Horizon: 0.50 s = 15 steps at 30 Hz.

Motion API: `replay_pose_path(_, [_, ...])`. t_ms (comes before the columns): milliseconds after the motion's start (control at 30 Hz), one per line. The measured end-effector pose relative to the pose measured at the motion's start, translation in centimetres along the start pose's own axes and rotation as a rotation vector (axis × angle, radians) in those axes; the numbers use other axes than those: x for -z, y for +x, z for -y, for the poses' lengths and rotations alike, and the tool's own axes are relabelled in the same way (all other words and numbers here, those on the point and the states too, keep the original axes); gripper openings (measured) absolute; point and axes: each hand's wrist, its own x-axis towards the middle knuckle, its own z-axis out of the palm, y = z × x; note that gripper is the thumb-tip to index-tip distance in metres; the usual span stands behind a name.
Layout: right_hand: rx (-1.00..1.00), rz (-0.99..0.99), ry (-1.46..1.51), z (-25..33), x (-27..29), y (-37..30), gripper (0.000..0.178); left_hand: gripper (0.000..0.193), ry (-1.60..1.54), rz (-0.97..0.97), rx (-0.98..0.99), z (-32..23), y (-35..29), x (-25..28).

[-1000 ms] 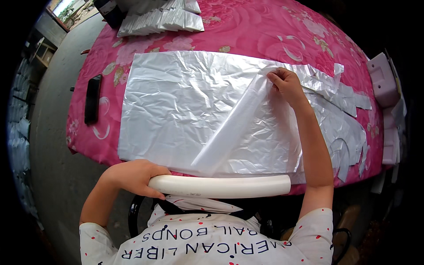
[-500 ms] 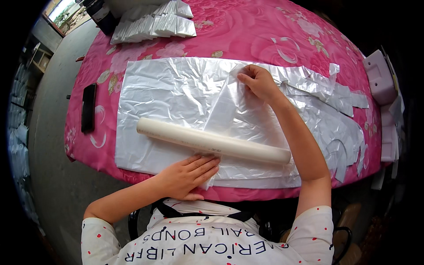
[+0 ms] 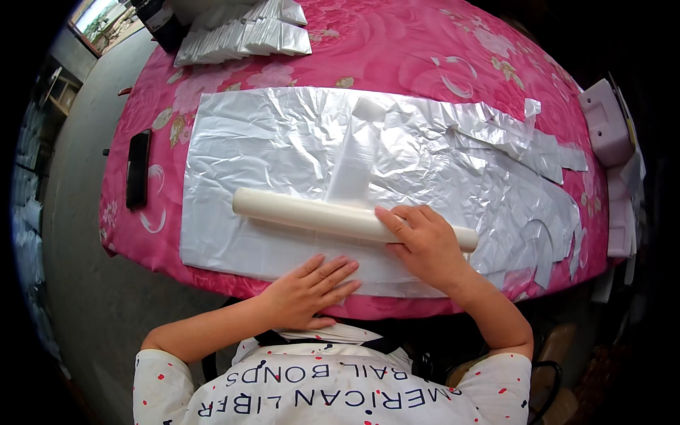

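A long white tube [image 3: 304, 214] lies slantwise across a spread of shiny, crinkled whitish plastic sheets [image 3: 248, 142]. My right hand [image 3: 430, 248] has its fingers and thumb closed round the tube's right part. Beyond the tube, a narrow folded plastic bag [image 3: 352, 159] lies flat and reaches toward the sheets' far edge. Its near end is hidden by the tube. My left hand [image 3: 308, 289] rests palm down over the near edge of the sheets, fingers stretched out and holding nothing.
A pink floral cloth [image 3: 397, 57] covers the table. At the far left sits a pile of folded plastic bags [image 3: 244, 39] beside a dark container [image 3: 159, 25]. A black phone [image 3: 138, 170] lies at the left. Pale pink plastic bins [image 3: 607, 127] stand at the right edge.
My right hand has let go of the narrow bag's far end and come down onto the tube. The tube has shifted slightly right. My left hand stays near the front edge.
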Motion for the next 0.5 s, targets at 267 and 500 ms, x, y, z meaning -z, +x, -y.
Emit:
replay_pose_path(267, [-0.368, -0.237, -0.132, -8.9, 4.4, -1.1, 0.057, 0.08, -0.083, -0.005, -0.058, 2.5, 0.7, 1.6])
replay_pose_path(500, [0.019, 0.091, 0.104, -1.1, 2.4, -2.0, 0.053, 0.071, 0.016, -0.019, 0.048, -1.3, 0.8, -0.7])
